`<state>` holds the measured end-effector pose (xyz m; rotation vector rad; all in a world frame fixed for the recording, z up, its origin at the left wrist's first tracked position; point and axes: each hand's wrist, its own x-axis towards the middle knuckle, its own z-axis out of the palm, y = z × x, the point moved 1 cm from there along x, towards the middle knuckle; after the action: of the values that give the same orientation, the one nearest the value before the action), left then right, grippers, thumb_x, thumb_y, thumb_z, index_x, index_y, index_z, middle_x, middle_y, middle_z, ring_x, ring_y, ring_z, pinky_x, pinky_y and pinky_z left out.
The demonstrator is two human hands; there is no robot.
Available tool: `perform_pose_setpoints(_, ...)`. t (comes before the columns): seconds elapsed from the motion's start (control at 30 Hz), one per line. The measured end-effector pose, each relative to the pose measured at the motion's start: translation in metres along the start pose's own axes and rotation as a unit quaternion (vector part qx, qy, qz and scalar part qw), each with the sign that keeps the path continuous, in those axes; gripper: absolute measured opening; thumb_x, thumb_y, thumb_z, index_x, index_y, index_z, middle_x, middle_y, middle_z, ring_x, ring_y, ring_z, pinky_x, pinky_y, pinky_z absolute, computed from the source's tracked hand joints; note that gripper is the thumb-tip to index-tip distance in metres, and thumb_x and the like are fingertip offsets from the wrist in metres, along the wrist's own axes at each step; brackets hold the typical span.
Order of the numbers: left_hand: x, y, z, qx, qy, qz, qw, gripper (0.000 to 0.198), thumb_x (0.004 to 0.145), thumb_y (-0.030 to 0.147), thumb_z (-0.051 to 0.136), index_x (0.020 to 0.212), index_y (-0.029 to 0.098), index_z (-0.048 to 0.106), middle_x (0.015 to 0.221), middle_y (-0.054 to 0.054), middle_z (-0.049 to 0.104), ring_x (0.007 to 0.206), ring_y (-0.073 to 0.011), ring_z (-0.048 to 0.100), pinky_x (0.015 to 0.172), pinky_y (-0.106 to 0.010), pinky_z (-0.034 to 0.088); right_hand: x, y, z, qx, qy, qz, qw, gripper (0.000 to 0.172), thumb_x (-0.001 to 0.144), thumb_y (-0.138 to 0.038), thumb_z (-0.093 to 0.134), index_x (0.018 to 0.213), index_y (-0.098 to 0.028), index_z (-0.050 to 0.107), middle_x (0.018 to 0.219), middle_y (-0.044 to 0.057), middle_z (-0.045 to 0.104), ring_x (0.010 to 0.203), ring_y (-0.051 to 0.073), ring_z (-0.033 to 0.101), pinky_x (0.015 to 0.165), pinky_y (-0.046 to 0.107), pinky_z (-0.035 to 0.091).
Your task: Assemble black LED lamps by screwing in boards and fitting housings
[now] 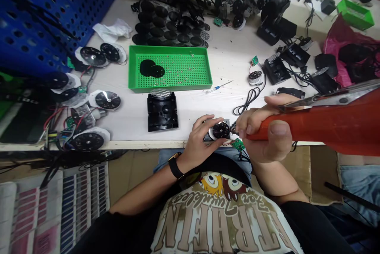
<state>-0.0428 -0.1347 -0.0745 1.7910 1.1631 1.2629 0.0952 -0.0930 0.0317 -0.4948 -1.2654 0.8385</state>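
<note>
I have my left hand (199, 142) bent palm-down, its grip pinching the black-faced disc (221, 130) at the counter's (133, 121) near edge; my right hand (261, 150) clasps an orange tool (329, 121), aimed leftward.

A round, black-faced part (221, 130) with a pale rim is facing up near the edge of the worktop (196, 105); an orange tool (344, 123) is pointing toward it.
</note>
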Motion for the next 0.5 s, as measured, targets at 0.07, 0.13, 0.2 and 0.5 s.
perform_pose_setpoints(0.07, 0.0002, -0.0003, 0.0012, 0.002, 0.004, 0.006, 1.000, 0.048, 0.092, 0.028, 0.079, 0.137, 0.026, 0.062, 0.132, -0.009, 0.067, 0.132, -0.0257, 0.059, 0.113, -0.044, 0.051, -0.0024, 0.0031, 0.0001, -0.042, -0.007, 0.006, 0.999, 0.019, 0.097, -0.045, 0.066, 0.112, -0.033, 0.065, 0.053, -0.011, 0.046, 0.033, 0.010, 0.042, 0.034, 0.025, 0.044)
perform_pose_setpoints(0.13, 0.0005, -0.0004, 0.0020, 0.005, 0.007, 0.009, 1.000, 0.049, 0.092, 0.028, 0.079, 0.137, 0.026, 0.061, 0.131, -0.008, 0.067, 0.131, -0.0255, 0.059, 0.112, -0.043, 0.051, -0.0045, 0.0052, -0.0004, -0.078, -0.011, 0.014, 0.997, 0.022, 0.098, -0.051, 0.064, 0.112, -0.035, 0.063, 0.052, -0.012, 0.044, 0.032, 0.010, 0.039, 0.034, 0.026, 0.043)
perform_pose_setpoints(0.2, 0.0006, -0.0002, 0.0025, 0.006, 0.008, 0.012, 1.000, 0.050, 0.092, 0.028, 0.079, 0.138, 0.026, 0.061, 0.130, -0.008, 0.068, 0.131, -0.0255, 0.059, 0.111, -0.044, 0.052, -0.0057, 0.0063, -0.0007, -0.101, -0.012, 0.017, 0.995, 0.024, 0.098, -0.055, 0.062, 0.113, -0.036, 0.062, 0.051, -0.011, 0.043, 0.032, 0.011, 0.039, 0.034, 0.027, 0.044)
perform_pose_setpoints(0.5, -0.0005, 0.0009, 0.0041, 0.020, 0.015, -0.008, 1.000, 0.048, 0.093, 0.030, 0.079, 0.137, 0.026, 0.062, 0.129, -0.009, 0.068, 0.130, -0.0263, 0.061, 0.110, -0.046, 0.053, -0.0073, 0.0080, -0.0008, -0.106, -0.040, -0.002, 0.994, 0.017, 0.102, -0.048, 0.058, 0.102, -0.032, 0.064, 0.054, -0.010, 0.046, 0.036, 0.010, 0.046, 0.039, 0.026, 0.050)
